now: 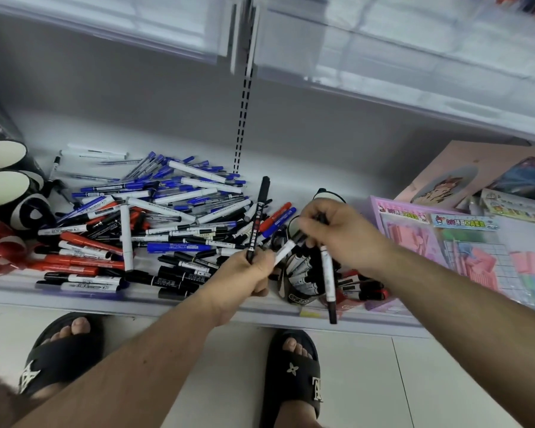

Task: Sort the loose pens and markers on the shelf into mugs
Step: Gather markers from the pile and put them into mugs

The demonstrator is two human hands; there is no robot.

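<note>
Left grip (254,270) curled round slim black pen (258,219); right grip (331,230) pinching white-barrelled marker (327,270).

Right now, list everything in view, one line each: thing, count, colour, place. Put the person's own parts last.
loose pens and markers: too many to count; blue, black, red, white; piled on the shelf, left of centre.
mugs at left: three on their sides, two black, one red, white inside; shelf's left end.
mug of markers: one, dark, holding black markers; under the hands.
craft kits: several, pink and pastel; shelf's right side.
shelf: one, white.
slippers: two, black; on the floor.
left hand: grips a black pen upright.
right hand: holds a black-and-white marker hanging down.
</note>
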